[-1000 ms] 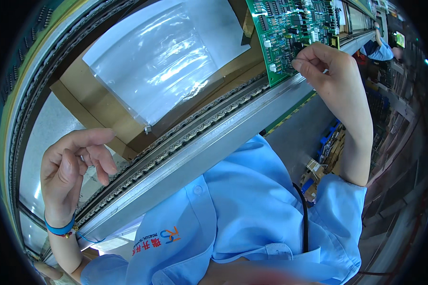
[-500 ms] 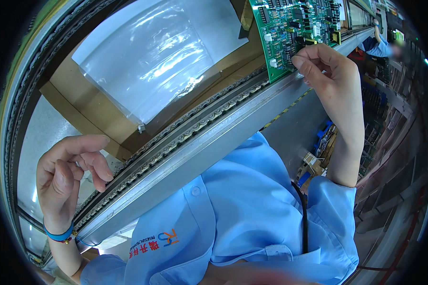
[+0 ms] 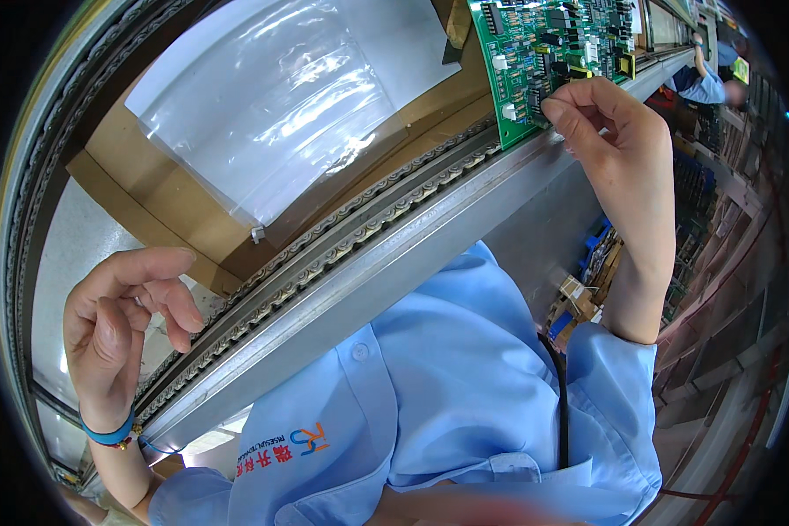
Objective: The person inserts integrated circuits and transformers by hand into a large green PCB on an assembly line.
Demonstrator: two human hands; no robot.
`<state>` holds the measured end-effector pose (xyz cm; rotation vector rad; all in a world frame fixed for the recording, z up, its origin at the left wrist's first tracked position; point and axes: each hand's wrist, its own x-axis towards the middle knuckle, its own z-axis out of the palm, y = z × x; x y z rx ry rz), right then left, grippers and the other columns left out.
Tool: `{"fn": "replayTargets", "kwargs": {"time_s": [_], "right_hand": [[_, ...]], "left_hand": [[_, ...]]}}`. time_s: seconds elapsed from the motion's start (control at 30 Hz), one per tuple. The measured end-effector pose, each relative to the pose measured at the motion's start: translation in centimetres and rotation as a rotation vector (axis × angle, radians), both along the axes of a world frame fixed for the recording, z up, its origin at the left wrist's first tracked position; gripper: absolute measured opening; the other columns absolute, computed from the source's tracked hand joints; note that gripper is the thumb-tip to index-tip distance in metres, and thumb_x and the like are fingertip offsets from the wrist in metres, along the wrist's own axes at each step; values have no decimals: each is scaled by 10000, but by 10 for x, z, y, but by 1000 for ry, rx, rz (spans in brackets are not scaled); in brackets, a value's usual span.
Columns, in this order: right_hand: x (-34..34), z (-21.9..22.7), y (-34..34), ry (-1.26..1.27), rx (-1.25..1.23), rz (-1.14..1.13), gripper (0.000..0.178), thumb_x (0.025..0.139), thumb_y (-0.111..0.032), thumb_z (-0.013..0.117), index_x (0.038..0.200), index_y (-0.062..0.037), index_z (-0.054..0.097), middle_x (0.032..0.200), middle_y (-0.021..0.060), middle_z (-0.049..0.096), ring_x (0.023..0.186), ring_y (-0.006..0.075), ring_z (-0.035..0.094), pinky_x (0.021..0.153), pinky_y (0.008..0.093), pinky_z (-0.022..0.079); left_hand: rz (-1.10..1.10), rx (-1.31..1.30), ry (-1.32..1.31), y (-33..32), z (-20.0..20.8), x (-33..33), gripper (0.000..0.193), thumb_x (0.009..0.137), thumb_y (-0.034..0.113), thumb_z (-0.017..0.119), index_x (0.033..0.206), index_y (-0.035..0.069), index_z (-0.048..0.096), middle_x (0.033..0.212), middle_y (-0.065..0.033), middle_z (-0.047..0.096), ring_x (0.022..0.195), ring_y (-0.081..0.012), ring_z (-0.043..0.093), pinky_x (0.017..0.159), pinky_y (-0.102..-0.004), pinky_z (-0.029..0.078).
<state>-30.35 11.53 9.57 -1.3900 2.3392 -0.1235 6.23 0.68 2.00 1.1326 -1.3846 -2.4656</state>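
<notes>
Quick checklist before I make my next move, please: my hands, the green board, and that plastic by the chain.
1. Right grip at the circuit board: ok, pinched over its near side.
2. Small part held there: cannot tell, the view is blocked.
3. Left grip free: ok, nothing visible in it, loosely curled.
4. Board seated on the chain: cannot tell, contact isn't clear.
5. Plastic sheet off the chain: ok, it lies over the cardboard beyond.

The light blue shirt [image 3: 465, 351] has short sleeves [image 3: 618, 377], 1 visible button [image 3: 359, 351], red, blue and orange lettering [image 3: 282, 453]; a black cord [image 3: 562, 403] and blue wristband [image 3: 107, 435] show.
</notes>
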Motion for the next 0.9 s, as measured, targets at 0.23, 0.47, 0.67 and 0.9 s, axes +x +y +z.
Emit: {"fn": "replayTargets", "kwargs": {"time_s": [0.23, 0.47, 0.67, 0.9], "right_hand": [[-4, 2, -3, 54, 34, 85, 113, 874, -111, 700, 904, -2, 704, 711, 120, 677, 633, 206, 661, 603, 319, 504], [2, -4, -3, 206, -55, 276, 88, 857, -103, 681, 864, -16, 693, 692, 147, 657, 615, 287, 650, 579, 360, 492], [-1, 0, -3, 136, 11, 178, 73, 860, -82, 666, 886, -19, 693, 702, 137, 655, 618, 254, 647, 594, 344, 495], [-27, 6, 16, -182, -190, -95, 97, 895, -62, 696, 978, -16, 710, 773, -2, 665, 707, 37, 560, 611, 202, 443]], "left_hand": [[-13, -25, 2, 2, -1, -1, 819, 926, 641, 553, 1234, -118, 584, 843, -133, 666, 728, -164, 644, 608, -261, 504], [-17, -46, -12, 2, 0, 4, 817, 926, 644, 552, 1228, -114, 592, 837, -128, 667, 721, -159, 642, 612, -261, 504], [-38, -79, -3, 0, -1, 2, 800, 927, 634, 563, 1215, -111, 604, 838, -119, 667, 719, -154, 640, 622, -267, 504], [16, -294, -46, 10, 14, -20, 476, 909, 400, 704, 1101, -35, 672, 873, -91, 656, 786, -159, 622, 695, -283, 487]]}}
